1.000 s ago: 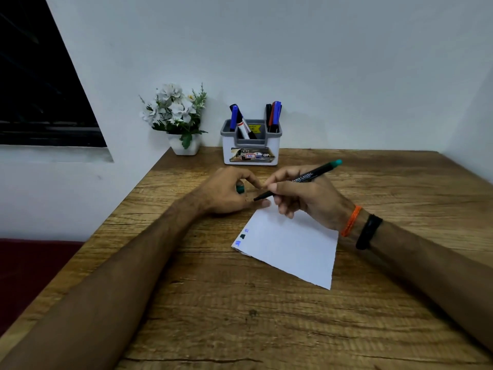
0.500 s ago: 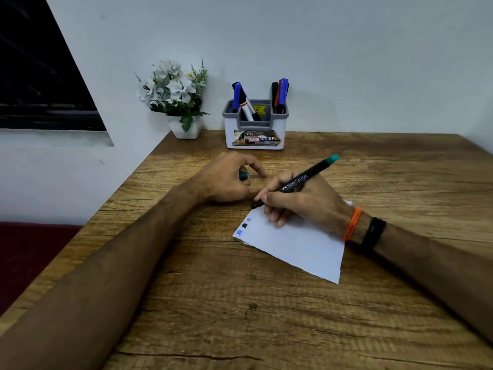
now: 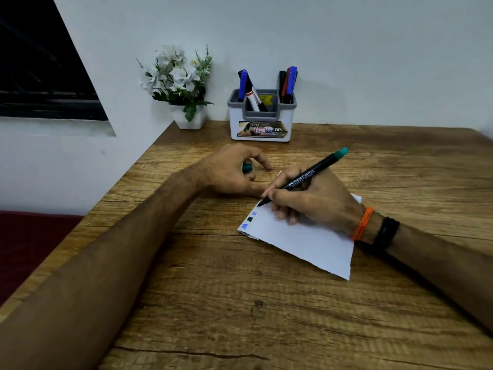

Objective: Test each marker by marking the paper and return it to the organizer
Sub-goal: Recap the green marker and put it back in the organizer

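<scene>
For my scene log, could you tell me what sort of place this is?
Probably a home or office desk: a wooden table against a wall, a marker organizer and a potted flower plant.
</scene>
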{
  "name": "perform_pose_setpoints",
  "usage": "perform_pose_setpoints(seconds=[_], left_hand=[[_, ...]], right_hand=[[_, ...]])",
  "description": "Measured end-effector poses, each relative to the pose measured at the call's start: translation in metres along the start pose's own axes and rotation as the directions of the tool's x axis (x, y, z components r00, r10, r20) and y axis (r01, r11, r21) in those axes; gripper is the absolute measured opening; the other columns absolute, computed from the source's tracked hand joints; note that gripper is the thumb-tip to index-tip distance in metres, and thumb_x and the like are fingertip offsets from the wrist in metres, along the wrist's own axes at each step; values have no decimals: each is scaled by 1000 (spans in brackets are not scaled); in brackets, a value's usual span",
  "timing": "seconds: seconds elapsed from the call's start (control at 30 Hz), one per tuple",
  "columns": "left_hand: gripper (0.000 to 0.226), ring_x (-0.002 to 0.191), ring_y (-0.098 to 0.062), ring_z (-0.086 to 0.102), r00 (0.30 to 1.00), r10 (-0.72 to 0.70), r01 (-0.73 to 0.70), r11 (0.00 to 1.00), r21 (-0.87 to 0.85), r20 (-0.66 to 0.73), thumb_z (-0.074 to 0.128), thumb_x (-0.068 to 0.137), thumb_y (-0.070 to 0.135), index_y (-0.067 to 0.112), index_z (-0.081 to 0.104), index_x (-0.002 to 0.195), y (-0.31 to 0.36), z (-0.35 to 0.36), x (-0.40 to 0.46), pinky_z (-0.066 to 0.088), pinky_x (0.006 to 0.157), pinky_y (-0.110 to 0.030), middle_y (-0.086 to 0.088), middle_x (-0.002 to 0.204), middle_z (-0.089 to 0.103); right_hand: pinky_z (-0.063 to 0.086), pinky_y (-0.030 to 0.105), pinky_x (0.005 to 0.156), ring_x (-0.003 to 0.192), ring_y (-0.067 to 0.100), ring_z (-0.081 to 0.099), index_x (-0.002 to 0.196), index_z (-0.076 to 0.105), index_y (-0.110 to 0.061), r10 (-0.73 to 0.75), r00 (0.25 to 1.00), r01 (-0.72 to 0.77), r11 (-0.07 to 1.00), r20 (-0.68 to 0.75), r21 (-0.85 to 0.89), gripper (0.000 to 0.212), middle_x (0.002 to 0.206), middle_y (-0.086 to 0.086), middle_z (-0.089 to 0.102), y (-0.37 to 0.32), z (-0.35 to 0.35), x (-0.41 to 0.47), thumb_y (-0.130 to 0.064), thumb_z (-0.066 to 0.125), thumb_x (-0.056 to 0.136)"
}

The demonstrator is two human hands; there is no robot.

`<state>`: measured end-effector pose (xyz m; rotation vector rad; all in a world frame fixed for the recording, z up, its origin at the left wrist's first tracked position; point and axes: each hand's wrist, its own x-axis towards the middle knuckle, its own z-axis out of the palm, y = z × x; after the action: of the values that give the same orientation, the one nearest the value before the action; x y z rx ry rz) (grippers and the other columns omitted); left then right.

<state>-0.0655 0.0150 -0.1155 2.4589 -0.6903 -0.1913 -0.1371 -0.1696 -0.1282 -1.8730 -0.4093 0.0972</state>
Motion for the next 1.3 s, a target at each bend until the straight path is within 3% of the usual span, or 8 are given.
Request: perform_pose_setpoints(seconds=[0.1, 0.23, 0.47, 0.8, 0.97, 1.3], left_hand=[[43, 55, -6, 49, 1000, 2, -2, 1000, -7, 2, 81, 71, 34, 30, 63, 109, -2, 1, 1, 51, 68, -33, 11, 62, 55], [45, 58, -3, 48, 1000, 11, -11, 1000, 0, -3, 81, 72, 32, 26, 63, 113, 0, 0, 0, 43, 67, -26, 14, 68, 51], [50, 55, -8, 50, 1000, 8, -7, 999, -32, 24, 78, 61, 44, 33, 62, 107, -2, 0, 0, 55, 72, -39, 10, 61, 56], [51, 56, -8, 49, 1000, 3, -2, 1000, -30, 10, 80, 60, 44, 32, 63, 107, -5, 1, 2, 51, 67, -35, 9, 63, 56], [45, 58, -4, 48, 1000, 1, -1, 1000, -8, -7, 82, 70, 31, 29, 63, 111, -6, 1, 3, 43, 68, -25, 11, 67, 53], [45, 60, -6, 49, 1000, 3, -3, 1000, -18, -6, 82, 71, 33, 28, 63, 112, -4, 1, 2, 45, 68, -28, 9, 68, 54]], right_hand=[[50, 24, 46, 52, 15, 67, 86, 74, 0, 11, 1000, -11, 1000, 0, -3, 6, 67, 14, 72, -1, 1, -1, -1, 68, 85], [50, 23, 45, 51, 13, 67, 86, 74, 0, 12, 1000, -12, 1000, -1, -27, 5, 65, 11, 72, -3, 1, -3, -2, 70, 85], [48, 21, 43, 46, 9, 64, 86, 74, 1, 5, 1000, -5, 999, -3, -47, 5, 62, 10, 71, -6, 2, -5, -1, 70, 84], [47, 20, 42, 44, 8, 62, 84, 75, -1, 17, 1000, -18, 998, -20, -55, 6, 61, 10, 71, -8, 3, -6, -1, 70, 84], [47, 20, 42, 43, 8, 62, 84, 75, -1, 20, 999, -22, 998, -29, -61, 5, 61, 9, 71, -8, 3, -6, -1, 70, 83], [48, 21, 43, 45, 9, 63, 85, 74, 1, 37, 999, -38, 998, -32, -44, 5, 63, 12, 71, -8, 4, -7, -1, 69, 83]])
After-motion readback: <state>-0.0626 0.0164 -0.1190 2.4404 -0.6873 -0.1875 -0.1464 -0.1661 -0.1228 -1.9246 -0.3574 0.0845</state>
